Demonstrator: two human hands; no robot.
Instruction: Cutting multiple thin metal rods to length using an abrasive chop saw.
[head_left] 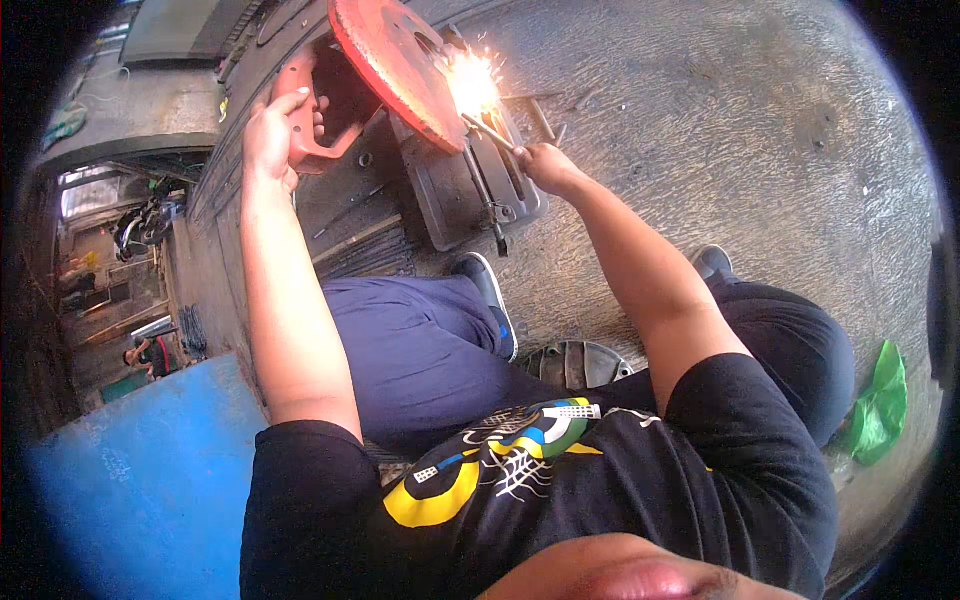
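Work seemingly mid-cut, severing unfinished: red saw handle (303,125) in closed left grip (272,135), thin rod (488,131) pinched in right grip (547,166), far end near bright sparks (473,82) beside red disc guard (385,65), depth of cut lost in glare

The red guard (390,65) at the far centre looks like painted metal, its rim worn and rough; the red handle (303,143) to its left looks smoother. The base (432,200) is dull grey metal. On the right, the floor (720,110) is rough and streaky, the green bag (882,405) thin, crinkled plastic. The trousers (420,345) are matt cloth.
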